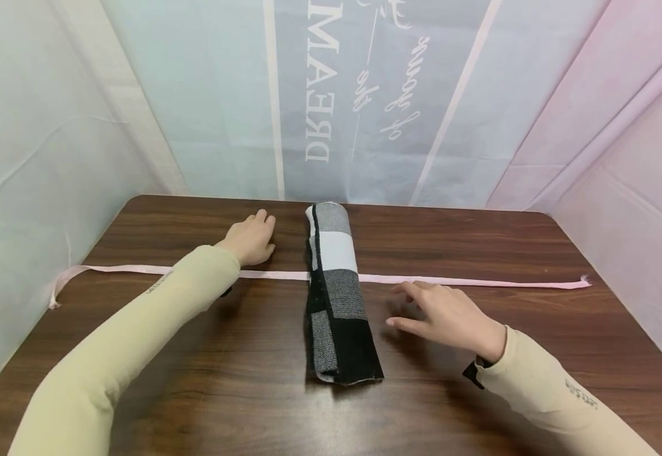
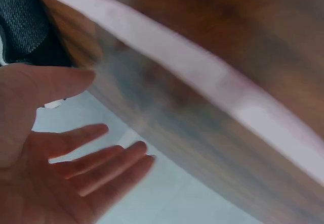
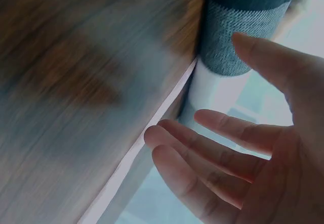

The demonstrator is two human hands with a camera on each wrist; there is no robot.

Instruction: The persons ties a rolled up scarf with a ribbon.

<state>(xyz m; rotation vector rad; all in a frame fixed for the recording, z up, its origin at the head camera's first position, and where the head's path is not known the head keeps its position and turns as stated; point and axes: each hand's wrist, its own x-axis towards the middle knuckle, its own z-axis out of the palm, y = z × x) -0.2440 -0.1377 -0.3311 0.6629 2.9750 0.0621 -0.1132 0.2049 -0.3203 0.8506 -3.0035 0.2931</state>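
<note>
Rolled checked cloth (image 1: 344,294) lies across pink ribbon (image 1: 479,282) on tabletop (image 1: 216,392). Left hand (image 1: 249,239), right hand (image 1: 450,315) flank it, fingers loosely spread, empty. Probably pre-tying; next likely calls for pinching ribbon ends.

Head view: brown wood-grain table (image 1: 239,399) spans centre to 6 o'clock; pale blue backdrop (image 1: 211,126), white lettering (image 1: 320,82), hangs at 12; whitish drape (image 1: 17,145) at 9–10; pink drape (image 1: 633,114) at 2.
</note>
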